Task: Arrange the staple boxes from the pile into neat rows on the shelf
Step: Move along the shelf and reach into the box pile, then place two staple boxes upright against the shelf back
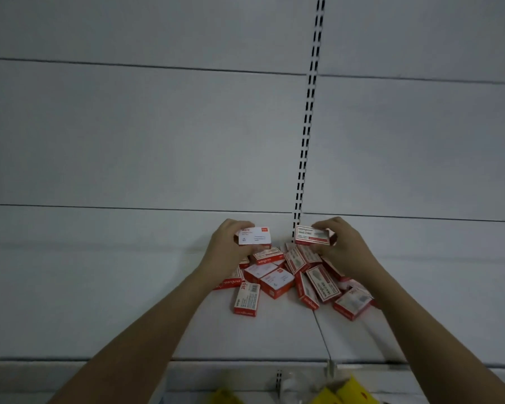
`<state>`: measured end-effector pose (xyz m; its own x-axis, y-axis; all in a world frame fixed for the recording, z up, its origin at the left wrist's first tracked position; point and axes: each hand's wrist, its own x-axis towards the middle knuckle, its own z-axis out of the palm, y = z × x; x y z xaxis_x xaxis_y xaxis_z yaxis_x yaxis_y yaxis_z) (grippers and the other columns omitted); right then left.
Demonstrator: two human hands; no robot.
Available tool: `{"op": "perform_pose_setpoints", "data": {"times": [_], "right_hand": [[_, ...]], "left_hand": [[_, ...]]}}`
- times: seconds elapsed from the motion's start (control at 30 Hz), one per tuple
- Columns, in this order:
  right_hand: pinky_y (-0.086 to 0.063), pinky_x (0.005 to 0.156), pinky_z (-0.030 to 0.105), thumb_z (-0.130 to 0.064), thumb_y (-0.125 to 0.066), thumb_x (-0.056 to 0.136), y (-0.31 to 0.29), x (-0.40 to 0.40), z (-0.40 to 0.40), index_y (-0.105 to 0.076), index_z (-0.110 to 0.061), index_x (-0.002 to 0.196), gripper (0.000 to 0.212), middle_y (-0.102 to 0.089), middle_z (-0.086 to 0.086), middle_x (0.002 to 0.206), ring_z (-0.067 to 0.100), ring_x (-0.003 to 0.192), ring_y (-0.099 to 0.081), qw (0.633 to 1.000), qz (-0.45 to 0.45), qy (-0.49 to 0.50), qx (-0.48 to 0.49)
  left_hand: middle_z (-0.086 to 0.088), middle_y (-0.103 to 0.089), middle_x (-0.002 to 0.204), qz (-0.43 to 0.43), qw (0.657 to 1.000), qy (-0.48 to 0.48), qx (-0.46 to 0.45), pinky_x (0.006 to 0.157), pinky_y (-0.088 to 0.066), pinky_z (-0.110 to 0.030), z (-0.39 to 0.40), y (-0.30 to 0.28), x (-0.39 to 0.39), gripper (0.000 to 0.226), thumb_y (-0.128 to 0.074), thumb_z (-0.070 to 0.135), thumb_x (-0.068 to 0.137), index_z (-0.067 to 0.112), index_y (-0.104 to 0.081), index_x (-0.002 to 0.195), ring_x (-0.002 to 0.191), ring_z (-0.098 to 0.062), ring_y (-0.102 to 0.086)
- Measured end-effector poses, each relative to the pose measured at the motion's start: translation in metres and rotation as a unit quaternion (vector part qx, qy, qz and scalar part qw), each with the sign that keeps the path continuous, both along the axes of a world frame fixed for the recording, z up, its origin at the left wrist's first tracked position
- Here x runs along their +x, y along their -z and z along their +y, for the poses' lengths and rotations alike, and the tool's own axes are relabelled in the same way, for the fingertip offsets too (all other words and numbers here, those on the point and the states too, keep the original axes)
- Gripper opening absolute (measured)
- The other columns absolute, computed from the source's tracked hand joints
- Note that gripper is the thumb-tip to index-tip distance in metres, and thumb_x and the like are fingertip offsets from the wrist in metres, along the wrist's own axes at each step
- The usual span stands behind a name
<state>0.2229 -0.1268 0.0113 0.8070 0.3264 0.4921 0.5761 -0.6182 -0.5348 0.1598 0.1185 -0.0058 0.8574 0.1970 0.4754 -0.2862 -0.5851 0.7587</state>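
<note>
1. Both hands are loaded: left hand [226,246] pinches a white-faced box [254,236] by its short end, and right hand [343,243] grips a red-bordered box [312,235] from the top and right side. Both sit centre frame, just above the pile.
2. Each box is held flat face toward the camera with its long edge level. My guess is that's to read orientation and square them before setting down.
3. Pile [292,279] sits lower centre on the shelf [129,316], straddling the seam between two shelf panels. Boxes lie at mixed angles, some on edge, some overlapping.
4. One stray box [247,299] lies at the pile's lower left, touching it at most by a corner.
5. No rows visible yet; the shelf left and right of the pile holds no boxes, so the task looks to be at its start.
6. Slotted upright [308,118] runs down the back panel [158,126] to just behind the pile. That makes it a handy datum for starting a row.
7. Risk: pulling from the middle may shift overlapped neighbours, so take top boxes first.
8. Yellow items [344,393] at the bottom right edge are blurred and I can't identify them.
</note>
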Motion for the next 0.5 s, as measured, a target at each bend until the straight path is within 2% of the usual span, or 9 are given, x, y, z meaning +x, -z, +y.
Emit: {"op": "perform_pose_setpoints", "data": {"times": [0.1,0.2,0.3,0.43,0.5], "right_hand": [[-0.038,0.057,0.01,-0.023,-0.075,0.079,-0.005,-0.027,-0.021,-0.059,-0.029,0.117,0.041,-0.055,-0.016,0.105,-0.002,0.078,-0.056,0.999,0.012,0.033,-0.006],[-0.039,0.056,0.01,-0.021,-0.075,0.079,-0.007,-0.056,-0.043,-0.059,-0.029,0.116,0.041,-0.057,-0.015,0.105,-0.001,0.078,-0.058,0.998,0.02,0.063,-0.022],[-0.041,0.057,0.009,-0.019,-0.074,0.081,-0.013,-0.084,-0.067,-0.06,-0.026,0.117,0.04,-0.058,-0.014,0.107,0.0,0.078,-0.059,0.995,0.017,0.09,-0.025],[-0.041,0.061,0.009,-0.017,-0.072,0.082,-0.027,-0.115,-0.108,-0.061,-0.023,0.118,0.038,-0.058,-0.013,0.106,-0.001,0.075,-0.06,0.991,0.02,0.129,-0.013],[-0.042,0.059,0.009,-0.017,-0.072,0.082,-0.032,-0.129,-0.134,-0.062,-0.024,0.116,0.036,-0.059,-0.014,0.104,-0.003,0.072,-0.061,0.989,0.014,0.149,-0.007]], "left_hand": [[0.011,-0.053,0.112,0.002,1.0,0.018,0.007,0.073,-0.049,-0.014,-0.004,-0.006,-0.011,0.056,-0.081,0.022,0.074,0.024,-0.058,0.126,0.102,-0.01,-0.056],[0.01,-0.053,0.114,0.0,0.999,0.04,0.029,0.077,-0.05,-0.016,-0.017,-0.01,-0.021,0.056,-0.079,0.025,0.076,0.023,-0.057,0.127,0.1,-0.009,-0.055],[0.007,-0.055,0.115,-0.016,0.997,0.065,0.027,0.071,-0.045,-0.008,-0.042,-0.011,-0.03,0.051,-0.079,0.026,0.076,0.021,-0.06,0.123,0.099,-0.008,-0.054],[0.001,-0.053,0.117,-0.017,0.995,0.092,0.032,0.081,-0.048,-0.022,-0.093,-0.024,-0.039,0.053,-0.081,0.02,0.074,0.016,-0.06,0.122,0.106,-0.016,-0.053],[0.0,-0.054,0.117,-0.008,0.993,0.107,0.039,0.079,-0.047,-0.021,-0.123,-0.033,-0.044,0.054,-0.082,0.024,0.073,0.018,-0.061,0.122,0.103,-0.016,-0.053]]}}
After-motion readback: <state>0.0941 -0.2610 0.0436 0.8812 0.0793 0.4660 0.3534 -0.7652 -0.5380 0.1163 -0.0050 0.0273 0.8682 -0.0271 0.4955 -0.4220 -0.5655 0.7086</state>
